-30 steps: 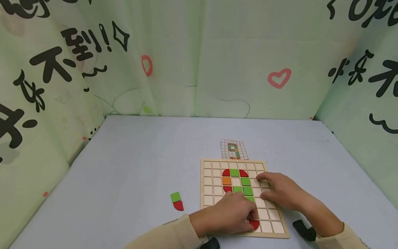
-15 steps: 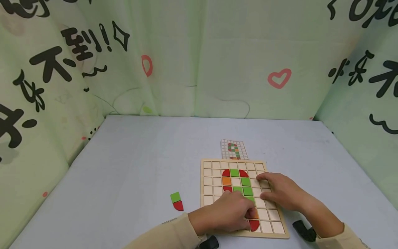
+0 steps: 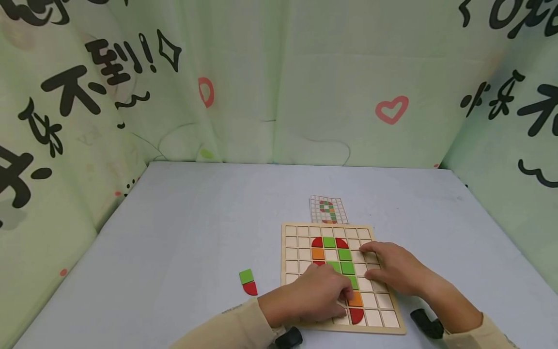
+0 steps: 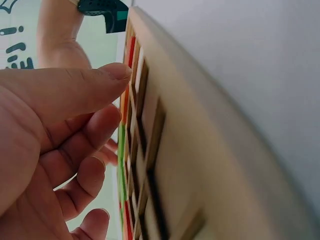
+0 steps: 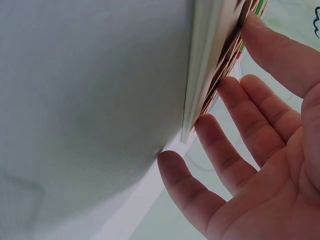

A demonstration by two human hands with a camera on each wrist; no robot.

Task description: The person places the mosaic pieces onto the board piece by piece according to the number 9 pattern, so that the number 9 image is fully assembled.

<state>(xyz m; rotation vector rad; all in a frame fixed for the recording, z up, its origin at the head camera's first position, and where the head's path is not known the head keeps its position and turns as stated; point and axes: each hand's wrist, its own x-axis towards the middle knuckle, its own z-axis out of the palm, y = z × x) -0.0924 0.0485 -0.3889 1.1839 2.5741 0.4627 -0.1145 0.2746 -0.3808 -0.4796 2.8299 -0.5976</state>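
Note:
A wooden grid board point(image 3: 283, 252) lies on the table, with red, green and orange tiles set in several of its cells. My left hand point(image 3: 311, 296) hovers over the lower middle, thumb and bent fingers apart with nothing between them. Just right of its fingertips sit an orange square tile point(image 3: 355, 299) and, below that, a red quarter-round tile point(image 3: 356, 316). The left hand covers some cells. At the board's right side, my right hand point(image 3: 394, 269) rests with relaxed fingers; in the right wrist view its fingertips lie along the board's edge point(image 5: 205, 65).
Left of the board lie a loose green square tile point(image 3: 246, 276) and a red quarter-round tile point(image 3: 250, 289), side by side. A printed pattern card point(image 3: 329, 208) sits at the board's far edge. A pale green curtain point(image 3: 322, 87) encloses the white table point(image 3: 196, 218).
My left hand has drawn back a little to the left, its fingertips coming off the orange and red tiles, which now show more fully. The right hand and the board have stayed put.

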